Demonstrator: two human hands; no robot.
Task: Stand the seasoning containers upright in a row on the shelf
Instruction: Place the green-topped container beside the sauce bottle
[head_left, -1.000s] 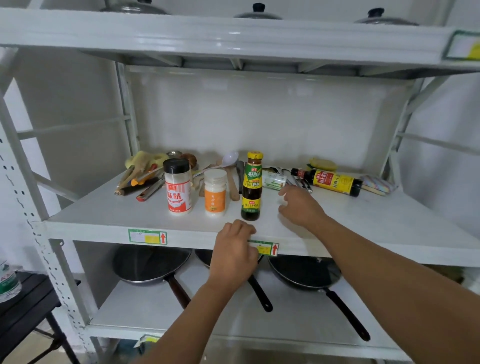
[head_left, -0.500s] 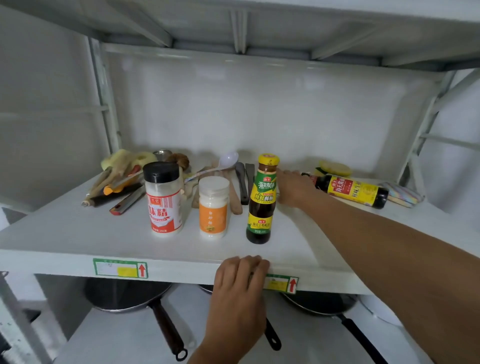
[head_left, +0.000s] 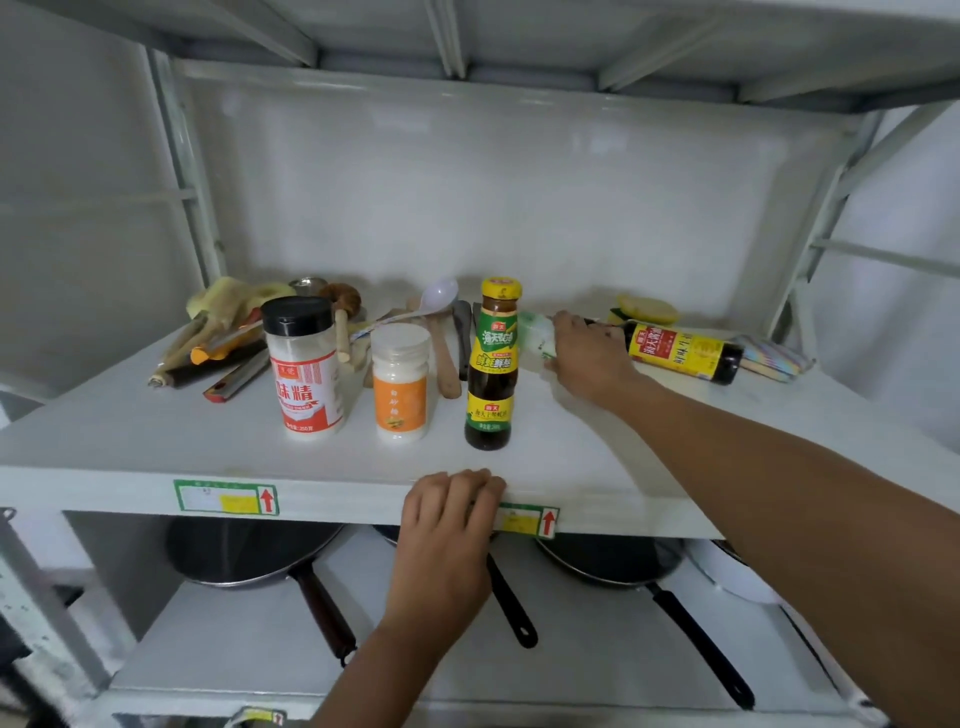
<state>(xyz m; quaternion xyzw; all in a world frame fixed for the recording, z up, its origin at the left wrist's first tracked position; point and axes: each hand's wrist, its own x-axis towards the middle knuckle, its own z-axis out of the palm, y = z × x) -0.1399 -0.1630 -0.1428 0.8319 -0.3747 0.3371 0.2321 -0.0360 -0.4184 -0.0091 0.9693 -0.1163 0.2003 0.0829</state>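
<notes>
My right hand was closing its grip on a small pale container lying on the shelf, though I couldn't tell how firm the hold was; swinging it out risked toppling the tall upright sauce bottle just left of it. My left hand clenched the shelf's front edge, while a dark bottle lay just right of my right hand.

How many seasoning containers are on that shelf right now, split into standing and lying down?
Standing upright: 3, the black-capped jar, the orange-label jar and the yellow-capped sauce bottle.
Lying on its side: 2, the green-and-white container under the right hand, and the dark bottle with the yellow label.
Total: 5.
</notes>
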